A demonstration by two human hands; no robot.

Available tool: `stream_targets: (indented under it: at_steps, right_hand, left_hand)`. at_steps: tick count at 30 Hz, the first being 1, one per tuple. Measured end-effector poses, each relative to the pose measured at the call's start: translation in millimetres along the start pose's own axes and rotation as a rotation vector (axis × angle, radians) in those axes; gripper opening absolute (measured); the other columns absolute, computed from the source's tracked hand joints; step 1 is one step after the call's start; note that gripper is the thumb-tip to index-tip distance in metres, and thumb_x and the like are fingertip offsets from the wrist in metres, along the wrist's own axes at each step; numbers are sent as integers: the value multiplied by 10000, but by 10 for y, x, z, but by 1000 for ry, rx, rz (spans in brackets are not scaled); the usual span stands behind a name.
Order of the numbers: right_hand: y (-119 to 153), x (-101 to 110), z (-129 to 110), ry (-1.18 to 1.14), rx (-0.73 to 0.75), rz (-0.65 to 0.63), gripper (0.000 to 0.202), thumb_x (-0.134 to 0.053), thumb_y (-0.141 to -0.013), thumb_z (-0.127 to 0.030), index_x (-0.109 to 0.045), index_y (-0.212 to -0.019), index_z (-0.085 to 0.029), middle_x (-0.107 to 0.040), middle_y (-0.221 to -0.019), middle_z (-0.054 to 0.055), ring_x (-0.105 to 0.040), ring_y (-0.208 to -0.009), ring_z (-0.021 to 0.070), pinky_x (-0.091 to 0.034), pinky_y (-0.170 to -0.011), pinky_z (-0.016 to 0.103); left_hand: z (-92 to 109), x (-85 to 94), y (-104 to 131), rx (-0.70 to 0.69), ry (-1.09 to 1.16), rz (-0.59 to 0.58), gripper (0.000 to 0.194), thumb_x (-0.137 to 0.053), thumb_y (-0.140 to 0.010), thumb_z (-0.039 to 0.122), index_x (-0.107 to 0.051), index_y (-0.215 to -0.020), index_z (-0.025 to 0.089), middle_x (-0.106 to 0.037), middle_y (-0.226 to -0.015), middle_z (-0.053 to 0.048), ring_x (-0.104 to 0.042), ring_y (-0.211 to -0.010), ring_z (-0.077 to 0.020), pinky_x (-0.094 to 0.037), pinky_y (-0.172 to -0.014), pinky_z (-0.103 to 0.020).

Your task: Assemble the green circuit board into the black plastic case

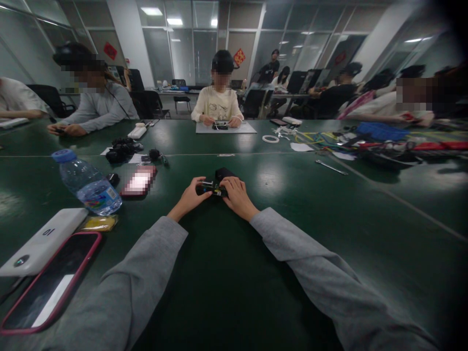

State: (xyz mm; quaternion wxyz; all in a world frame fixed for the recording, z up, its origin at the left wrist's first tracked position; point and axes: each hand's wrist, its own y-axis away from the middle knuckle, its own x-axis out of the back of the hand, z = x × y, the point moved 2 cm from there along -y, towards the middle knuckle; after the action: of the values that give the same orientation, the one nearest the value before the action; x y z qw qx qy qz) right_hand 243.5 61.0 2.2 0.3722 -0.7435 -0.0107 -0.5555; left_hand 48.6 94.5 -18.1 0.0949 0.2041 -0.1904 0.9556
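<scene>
Between my two hands is a small black electronic device with what looks like a circuit board and a bright cylindrical part showing. My left hand grips its left end, thumb in front and fingers behind. Bent over the right end are the fingers of my right hand, which hide part of it. Just behind the device lies a black piece, close to my right fingertips. It is too dark to tell what it is or whether it touches the device.
To my left are a water bottle, a pink-cased phone, a white power bank, a yellow packet and another phone. A wrench and tangled cables lie right. A co-worker sits opposite.
</scene>
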Motion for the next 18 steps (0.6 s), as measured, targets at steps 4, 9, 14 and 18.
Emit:
stream_targets:
  at_steps: [4,9,14,18]
  right_hand:
    - [-1,-7,-1,-4,-1,2,421,-501,-768,-84,-457,-1171,-196,-500,-1233,99,-385,-1177,276,-311,-933,404]
    - [-5,-18,7,-38,14,-1,417,-529,-815,-152,-437,-1220,-193,-528,-1216,99,-386,-1181,277,-313,-939,412]
    - [-7,4,3,-59,21,35,431,-594,-814,-236,-445,-1213,-176,-530,-1185,117,-402,-1153,287,-355,-905,409]
    - [0,22,2,-81,28,79,507,-631,-799,-277,-419,-1249,-178,-513,-1178,129,-416,-1137,293,-384,-888,419]
  left_hand:
    - [21,-1,6,19,5,3,602,-709,-714,353,-463,-1244,208,-617,-1163,-131,-593,-1079,-244,-446,-953,-458]
    - [-9,-3,-3,24,14,9,603,-693,-727,369,-453,-1255,201,-612,-1164,-127,-588,-1084,-240,-433,-961,-469]
    - [-42,1,-16,37,64,9,580,-675,-742,338,-456,-1262,203,-610,-1167,-115,-588,-1076,-233,-422,-976,-453]
    - [-22,8,-16,56,133,1,547,-649,-766,322,-459,-1266,204,-602,-1192,-109,-575,-1105,-229,-400,-1004,-448]
